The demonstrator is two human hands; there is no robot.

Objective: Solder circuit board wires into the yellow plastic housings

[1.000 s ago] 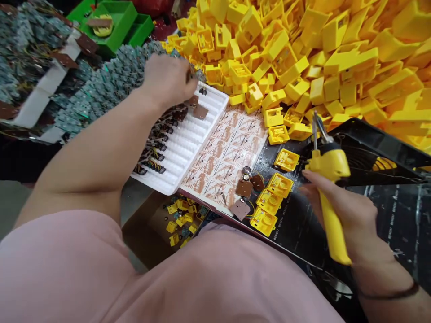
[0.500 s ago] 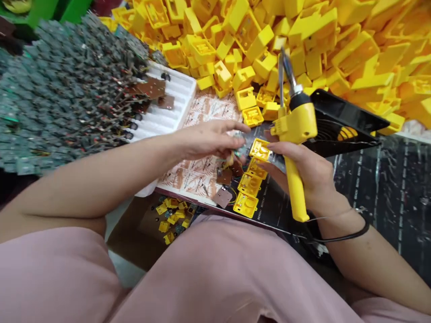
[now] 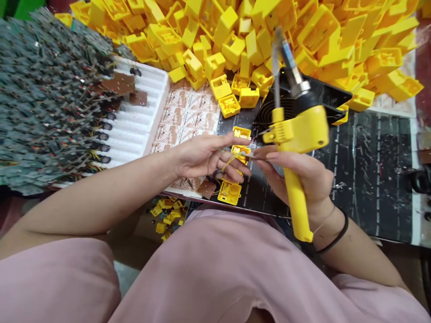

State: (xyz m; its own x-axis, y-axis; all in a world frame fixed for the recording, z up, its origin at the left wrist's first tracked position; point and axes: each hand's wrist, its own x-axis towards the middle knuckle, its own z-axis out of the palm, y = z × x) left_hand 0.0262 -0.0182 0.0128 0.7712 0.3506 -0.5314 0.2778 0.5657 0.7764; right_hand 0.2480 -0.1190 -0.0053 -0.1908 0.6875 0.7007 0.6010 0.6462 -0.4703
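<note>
My right hand (image 3: 299, 175) grips a yellow soldering gun (image 3: 299, 130), its metal tip and feed tube pointing up and away. The same hand's thumb and fingertips pinch a small thin part, too blurred to name. Thin yellow wires (image 3: 232, 160) run from there across the fingers of my left hand (image 3: 208, 157), which is palm up with its fingers apart. Under and beside that hand stand small yellow plastic cases (image 3: 229, 193) in a column, partly hidden by the fingers. A brown circuit board (image 3: 206, 188) lies beside the nearest case.
Yellow housings (image 3: 235, 47) are heaped at the back. On the left, many wired circuit boards (image 3: 50, 98) are piled by a white ridged tray (image 3: 148, 89). A black fan (image 3: 269, 105) stands behind the soldering gun. Below the table edge, a box (image 3: 134, 224) holds yellow pieces.
The view has shifted right, so the bench things appear further left. My left fingers have spread, and the wires now stretch toward my right fingertips. The soldering gun stays in my right hand.
</note>
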